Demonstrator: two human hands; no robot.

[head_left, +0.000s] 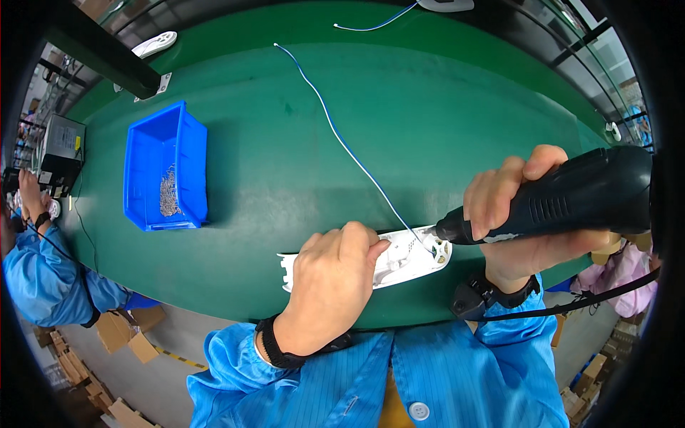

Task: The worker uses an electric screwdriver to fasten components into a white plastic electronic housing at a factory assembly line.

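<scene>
A white plastic housing lies near the front edge of the green table, its ribbed inner side facing up. My left hand is closed over its left part and hides much of it. In my right hand is a black electric screwdriver, held nearly level with its tip pointing left. That tip meets the upper right part of the housing; whether a screw sits under it I cannot tell. From the housing's right end a thin blue-and-white cable runs up and away across the table.
A blue bin with many small screws stands at the left. Behind it rises a dark metal post. More white parts lie along the far edge, one with a cable. At far left, another person's hand works beside a dark box.
</scene>
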